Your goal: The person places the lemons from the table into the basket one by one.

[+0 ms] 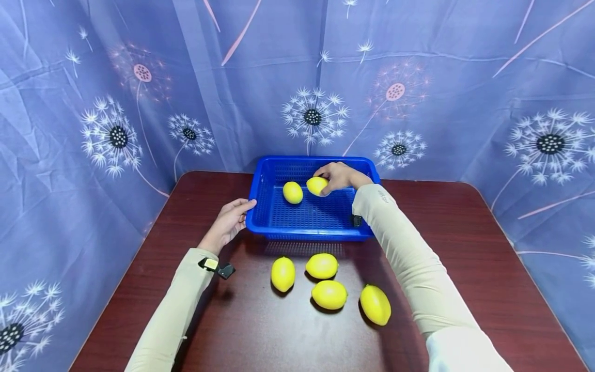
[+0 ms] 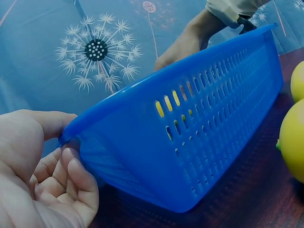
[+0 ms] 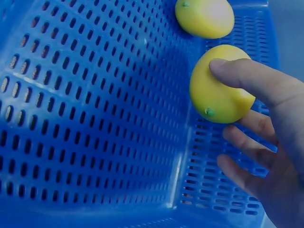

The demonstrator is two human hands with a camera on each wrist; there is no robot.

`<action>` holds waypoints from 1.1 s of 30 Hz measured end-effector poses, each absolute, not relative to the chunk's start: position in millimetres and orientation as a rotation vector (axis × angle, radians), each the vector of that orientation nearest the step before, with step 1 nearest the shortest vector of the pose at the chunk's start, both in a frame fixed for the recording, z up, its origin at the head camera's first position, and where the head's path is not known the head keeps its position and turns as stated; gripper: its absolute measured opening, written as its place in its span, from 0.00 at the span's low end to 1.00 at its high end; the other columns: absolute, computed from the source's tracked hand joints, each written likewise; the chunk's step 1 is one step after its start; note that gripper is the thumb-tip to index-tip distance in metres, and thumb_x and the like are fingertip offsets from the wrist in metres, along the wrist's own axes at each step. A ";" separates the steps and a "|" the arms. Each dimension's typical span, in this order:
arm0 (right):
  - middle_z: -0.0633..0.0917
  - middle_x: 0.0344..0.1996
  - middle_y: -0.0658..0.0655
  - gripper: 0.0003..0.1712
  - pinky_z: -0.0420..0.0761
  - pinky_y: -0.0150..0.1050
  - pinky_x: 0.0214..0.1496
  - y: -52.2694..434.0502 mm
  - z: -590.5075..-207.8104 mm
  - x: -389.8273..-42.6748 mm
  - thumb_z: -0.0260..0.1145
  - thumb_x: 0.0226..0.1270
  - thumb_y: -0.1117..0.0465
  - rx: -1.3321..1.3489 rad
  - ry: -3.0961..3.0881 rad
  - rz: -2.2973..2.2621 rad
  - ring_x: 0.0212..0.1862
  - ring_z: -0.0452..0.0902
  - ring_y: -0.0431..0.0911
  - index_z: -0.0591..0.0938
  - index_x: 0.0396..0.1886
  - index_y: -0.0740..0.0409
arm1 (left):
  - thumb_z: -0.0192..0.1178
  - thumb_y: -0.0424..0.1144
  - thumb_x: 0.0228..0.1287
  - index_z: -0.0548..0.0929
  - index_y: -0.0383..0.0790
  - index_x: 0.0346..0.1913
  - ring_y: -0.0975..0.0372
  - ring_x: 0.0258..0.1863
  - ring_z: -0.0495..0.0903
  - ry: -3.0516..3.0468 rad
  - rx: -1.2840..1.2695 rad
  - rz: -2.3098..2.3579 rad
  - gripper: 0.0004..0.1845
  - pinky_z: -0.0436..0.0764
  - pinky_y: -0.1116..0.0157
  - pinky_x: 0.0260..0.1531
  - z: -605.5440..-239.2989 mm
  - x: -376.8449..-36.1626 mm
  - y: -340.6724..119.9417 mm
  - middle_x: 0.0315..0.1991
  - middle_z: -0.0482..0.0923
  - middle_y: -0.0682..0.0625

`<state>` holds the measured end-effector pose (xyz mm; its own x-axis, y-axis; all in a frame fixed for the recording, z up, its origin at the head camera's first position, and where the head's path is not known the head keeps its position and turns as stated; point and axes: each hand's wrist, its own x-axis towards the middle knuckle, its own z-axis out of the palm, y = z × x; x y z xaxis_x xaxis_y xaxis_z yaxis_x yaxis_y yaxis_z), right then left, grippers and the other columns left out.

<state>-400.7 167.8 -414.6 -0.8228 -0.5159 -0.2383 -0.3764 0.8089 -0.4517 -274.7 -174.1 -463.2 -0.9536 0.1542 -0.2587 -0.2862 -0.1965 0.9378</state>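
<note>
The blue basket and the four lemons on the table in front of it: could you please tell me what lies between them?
Nothing: in the head view, only bare dark table lies between the blue basket and the four lemons, crossed by the basket's shadow.

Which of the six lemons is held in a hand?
The lemon inside the blue basket, gripped by the right hand; the others lie untouched.

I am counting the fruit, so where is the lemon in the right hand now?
In the head view, the right hand holds the lemon inside the blue basket, near its back wall, just right of another lemon.
</note>
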 end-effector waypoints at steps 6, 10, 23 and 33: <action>0.83 0.61 0.62 0.39 0.78 0.50 0.63 160.7 -422.4 -402.5 0.80 0.57 0.56 -0.671 2.659 -0.517 0.62 0.78 0.54 0.77 0.68 0.54 | 0.63 0.41 0.74 0.78 0.44 0.38 0.68 0.21 0.74 1.772 -0.158 2.237 0.07 0.75 0.74 0.23 -464.9 -275.1 -174.3 0.24 0.79 0.56; 0.83 0.61 0.63 0.39 0.78 0.50 0.64 157.6 -425.2 -402.1 0.80 0.58 0.57 -0.680 2.656 -0.505 0.63 0.78 0.55 0.77 0.69 0.54 | 0.64 0.41 0.73 0.78 0.43 0.39 0.68 0.20 0.73 1.775 -0.161 2.239 0.07 0.75 0.74 0.23 -465.9 -275.1 -174.9 0.24 0.79 0.56; 0.83 0.61 0.61 0.36 0.77 0.52 0.65 160.3 -423.8 -402.6 0.78 0.60 0.51 -0.658 2.683 -0.510 0.64 0.76 0.55 0.77 0.67 0.54 | 0.64 0.42 0.73 0.77 0.42 0.40 0.68 0.22 0.75 1.789 -0.146 2.231 0.08 0.76 0.74 0.24 -465.3 -275.5 -172.8 0.25 0.80 0.55; 0.81 0.63 0.62 0.37 0.74 0.56 0.67 172.2 -394.0 -396.0 0.76 0.62 0.49 -0.658 2.692 -0.562 0.65 0.75 0.57 0.76 0.69 0.55 | 0.63 0.40 0.74 0.78 0.43 0.38 0.68 0.21 0.76 1.772 -0.155 2.261 0.07 0.77 0.74 0.23 -463.3 -274.1 -172.6 0.24 0.81 0.55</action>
